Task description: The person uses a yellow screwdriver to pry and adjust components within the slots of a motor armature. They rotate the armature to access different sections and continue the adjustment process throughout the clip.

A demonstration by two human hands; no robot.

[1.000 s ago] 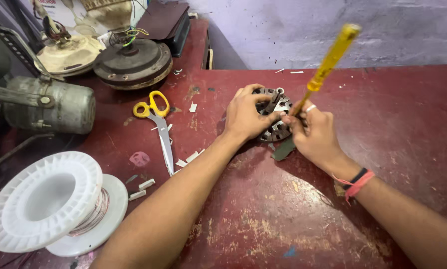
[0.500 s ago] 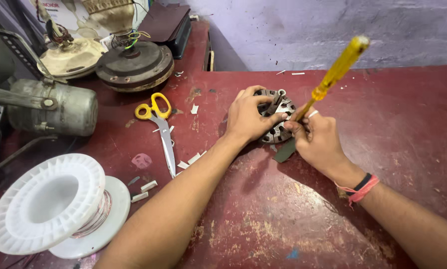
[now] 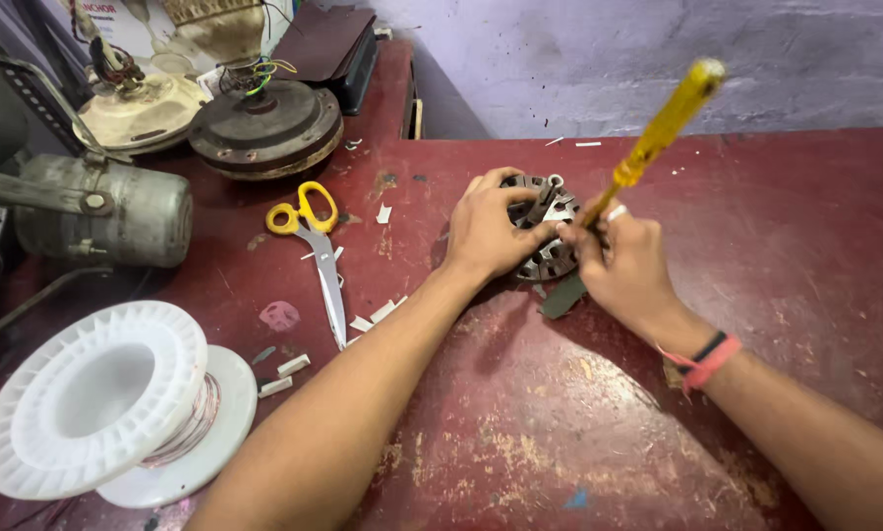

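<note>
Centrally, upper frame: left hand [image 3: 489,231] clasped the stator [image 3: 548,226] on the table [image 3: 520,433]; right hand [image 3: 623,265] pinched a screwdriver [image 3: 658,133]. Stator judged heavy, rigid; best gripped by its rim, its windings likely fragile.

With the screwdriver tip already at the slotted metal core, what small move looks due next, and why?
Probably press the yellow-handled screwdriver tip a little deeper into the core: the right hand grips it tilted, and the left hand steadies the core.
</note>
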